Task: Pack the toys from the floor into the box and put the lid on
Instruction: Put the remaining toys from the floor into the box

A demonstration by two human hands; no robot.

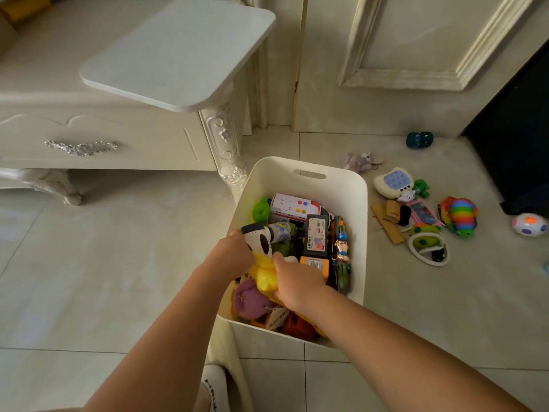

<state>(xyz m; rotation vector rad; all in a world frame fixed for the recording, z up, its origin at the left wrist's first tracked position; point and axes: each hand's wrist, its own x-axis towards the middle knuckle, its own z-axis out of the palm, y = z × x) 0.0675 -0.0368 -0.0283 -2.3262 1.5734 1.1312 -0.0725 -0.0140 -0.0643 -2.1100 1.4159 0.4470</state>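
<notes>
A white plastic box (309, 166) stands on the tiled floor, packed with several toys. Both my hands reach into it. My left hand (234, 251) grips a black-and-white plush toy with a yellow body (263, 248) at its left side. My right hand (294, 281) holds the yellow part (266, 278) of the same toy. A purple plush (249, 298) lies beneath. More toys lie on the floor to the right: a rainbow toy (460, 215), a white game pad (392, 181), a purple plush (361, 162), a teal toy (419, 140) and a spotted ball (528, 224).
A white cabinet (118, 144) with an ornate leg stands left of the box, a white board (184, 52) resting on top of it. A door and wall are behind. A dark object (520, 129) stands at the far right. My foot in a white sock (214, 382) is near the box.
</notes>
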